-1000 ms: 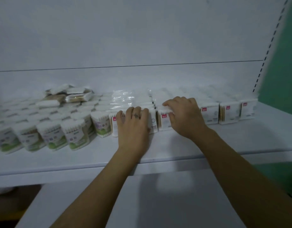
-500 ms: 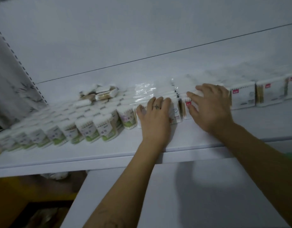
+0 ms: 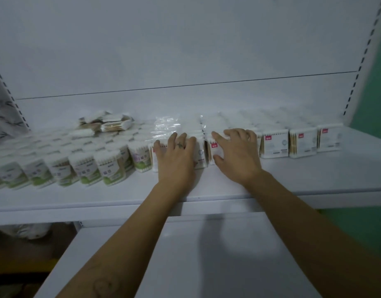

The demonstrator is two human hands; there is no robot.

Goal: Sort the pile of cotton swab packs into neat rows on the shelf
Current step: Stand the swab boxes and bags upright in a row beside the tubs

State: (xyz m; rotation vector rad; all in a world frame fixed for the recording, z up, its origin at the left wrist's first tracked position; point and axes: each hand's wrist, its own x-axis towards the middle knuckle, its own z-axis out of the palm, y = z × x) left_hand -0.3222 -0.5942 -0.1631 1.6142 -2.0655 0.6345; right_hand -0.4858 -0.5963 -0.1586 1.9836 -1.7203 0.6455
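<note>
Left hand (image 3: 176, 157) and right hand (image 3: 236, 155), both spread flat, press the red-label packs (image 3: 275, 145); push evenly, squaring fronts along the shelf (image 3: 292, 179).

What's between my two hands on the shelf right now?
In the head view, between the left hand and right hand stands a red-tagged swab pack, upright, with a narrow dark gap on the left hand's side.
</note>
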